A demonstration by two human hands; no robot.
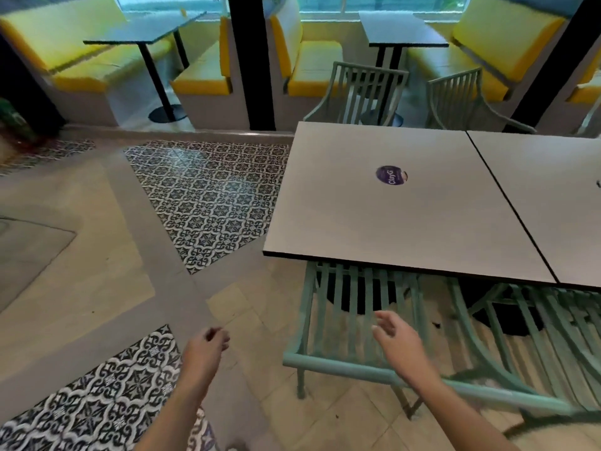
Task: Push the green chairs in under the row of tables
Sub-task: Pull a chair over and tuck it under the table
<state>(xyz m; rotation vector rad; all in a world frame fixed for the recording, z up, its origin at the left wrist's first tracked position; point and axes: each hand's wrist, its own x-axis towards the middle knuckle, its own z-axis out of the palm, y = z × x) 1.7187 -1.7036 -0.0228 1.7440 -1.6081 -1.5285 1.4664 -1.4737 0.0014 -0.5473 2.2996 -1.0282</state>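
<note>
A green slatted chair (328, 359) stands at the near edge of the left grey table (341, 229), its seat partly under the tabletop. My right hand (395, 336) hovers open just above its back rail, fingers spread, touching nothing. My left hand (208, 349) hangs over the floor to the chair's left, fingers loosely curled around nothing. A second green chair (553, 340) sits to the right, under the seam between the tables. Two more green chairs (364, 92) (455, 99) stand at the far side of the row.
A second grey table (553, 196) adjoins the first on the right. Yellow booth benches (201, 76) with dark tables (143, 30) line the back wall. A black pillar (252, 60) stands behind. Patterned tiles (208, 196) mark the open floor to the left.
</note>
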